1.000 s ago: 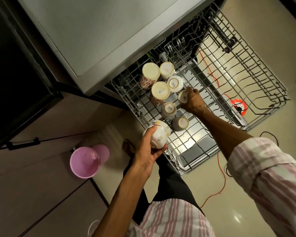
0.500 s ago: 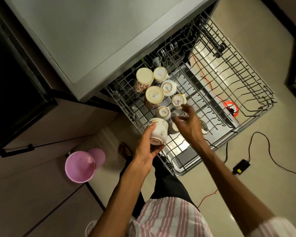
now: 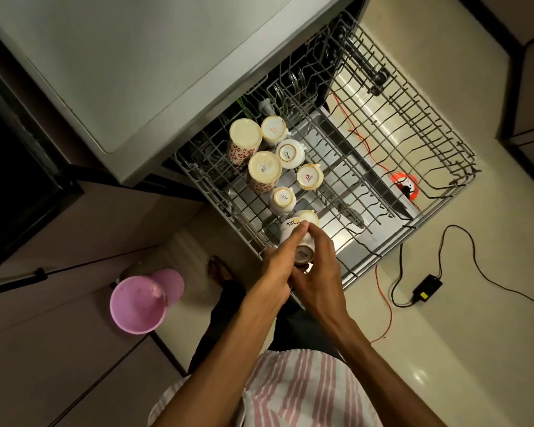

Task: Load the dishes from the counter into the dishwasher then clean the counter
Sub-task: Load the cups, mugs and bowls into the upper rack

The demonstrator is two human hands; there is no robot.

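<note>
Since half a second ago the right hand [image 3: 318, 266] has been drawn back from the racked cups and brought against the small white ceramic cup [image 3: 299, 246], which was held by the left hand [image 3: 278, 266] alone. The cup is now gripped from both sides, tilted with its stamped base turned up toward the camera, over the near edge of the grey wire dishwasher rack [image 3: 438, 167]. The left grip is curled round the cup's left side; the right grip is wrapped over its right side and underside. The cup's rim and handle are hidden by the fingers. Just behind it a cream cup [image 3: 305, 216] is mostly covered. Six upturned cups and patterned tumblers [image 3: 264, 171] are stood in the rack's left part. A pink plastic bin [image 3: 139, 298] is seen on the floor.
</note>
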